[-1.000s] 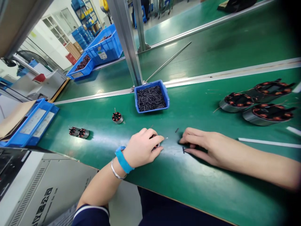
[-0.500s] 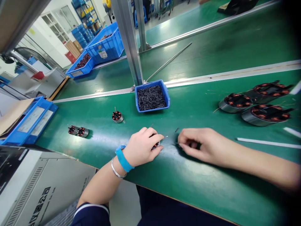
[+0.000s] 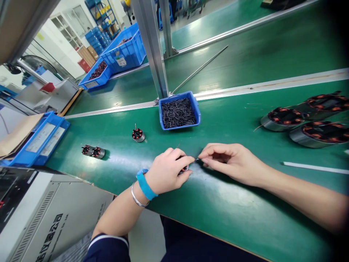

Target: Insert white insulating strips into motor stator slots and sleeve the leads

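Observation:
My left hand (image 3: 169, 170), with a blue band and a silver bangle at its wrist, is wrapped over a small motor stator (image 3: 184, 168) on the green bench. Mostly hidden under the fingers, the stator shows a strip of copper winding and its pale rim. My right hand (image 3: 231, 160) pinches a tiny dark piece (image 3: 197, 159) that looks like a black sleeve. Its tip meets the thin wire end at my left index finger; whether the wire is inside it I cannot tell. Beyond both hands stands a blue bin (image 3: 180, 127) holding many short black sleeves (image 3: 178, 112).
One stator (image 3: 138, 135) stands left of the bin, and two more (image 3: 93, 151) touch each other farther left. Larger-looking stators (image 3: 283, 119) are grouped at right, near a white strip (image 3: 313, 167). A metal post (image 3: 152, 47) rises behind the bin. Blue trays (image 3: 43, 142) sit at far left.
My right hand has moved left, bringing its pinched fingertips up to the wire end by my left hand. My left hand keeps its hold on the stator. The view has shifted slightly.

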`<state>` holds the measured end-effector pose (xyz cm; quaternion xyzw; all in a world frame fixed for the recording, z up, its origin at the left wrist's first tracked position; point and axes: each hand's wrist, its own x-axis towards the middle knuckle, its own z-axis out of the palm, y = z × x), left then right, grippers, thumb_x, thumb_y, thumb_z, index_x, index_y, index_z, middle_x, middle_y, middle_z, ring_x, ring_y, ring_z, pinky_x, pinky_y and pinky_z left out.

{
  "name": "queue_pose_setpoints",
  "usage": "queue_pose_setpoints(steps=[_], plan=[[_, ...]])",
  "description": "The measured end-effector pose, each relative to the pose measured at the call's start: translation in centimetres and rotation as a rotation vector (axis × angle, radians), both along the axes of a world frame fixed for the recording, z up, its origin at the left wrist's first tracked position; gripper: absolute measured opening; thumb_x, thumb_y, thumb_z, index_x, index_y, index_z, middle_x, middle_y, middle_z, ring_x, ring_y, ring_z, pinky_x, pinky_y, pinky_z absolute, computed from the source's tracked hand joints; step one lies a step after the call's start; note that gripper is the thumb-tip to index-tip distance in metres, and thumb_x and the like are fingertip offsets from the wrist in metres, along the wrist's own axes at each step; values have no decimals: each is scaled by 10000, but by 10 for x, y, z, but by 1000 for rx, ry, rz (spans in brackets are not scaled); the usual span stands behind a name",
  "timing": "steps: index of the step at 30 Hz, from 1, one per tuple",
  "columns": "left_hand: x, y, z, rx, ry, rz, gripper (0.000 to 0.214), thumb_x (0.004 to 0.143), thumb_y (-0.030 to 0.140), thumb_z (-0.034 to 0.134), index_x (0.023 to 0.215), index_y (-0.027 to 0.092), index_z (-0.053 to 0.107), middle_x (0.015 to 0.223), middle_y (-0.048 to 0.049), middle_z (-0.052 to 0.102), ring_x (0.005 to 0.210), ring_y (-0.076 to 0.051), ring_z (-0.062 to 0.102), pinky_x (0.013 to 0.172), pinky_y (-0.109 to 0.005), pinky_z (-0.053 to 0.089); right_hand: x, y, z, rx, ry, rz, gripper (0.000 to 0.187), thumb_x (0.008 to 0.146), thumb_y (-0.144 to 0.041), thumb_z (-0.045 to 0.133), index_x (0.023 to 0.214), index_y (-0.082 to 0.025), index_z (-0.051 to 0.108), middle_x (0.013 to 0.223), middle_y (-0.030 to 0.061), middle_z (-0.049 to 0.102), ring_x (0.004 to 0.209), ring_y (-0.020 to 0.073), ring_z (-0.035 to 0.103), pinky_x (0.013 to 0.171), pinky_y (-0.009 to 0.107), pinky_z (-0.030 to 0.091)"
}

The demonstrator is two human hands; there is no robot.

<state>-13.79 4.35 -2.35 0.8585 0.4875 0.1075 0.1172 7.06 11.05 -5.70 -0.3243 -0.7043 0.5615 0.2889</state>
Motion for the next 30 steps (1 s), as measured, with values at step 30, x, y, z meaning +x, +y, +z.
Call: queue_pose_setpoints(steps=[30], plan=[[-1, 0, 0, 5, -29, -12, 267, 929, 305, 507, 1117, 169, 638, 1041, -75, 664, 905, -216, 562, 826, -361, 512, -6, -6, -1, 71, -9, 8, 355, 845, -508, 621, 791, -181, 750, 758, 75, 713, 654, 170, 658, 611, 290, 525]])
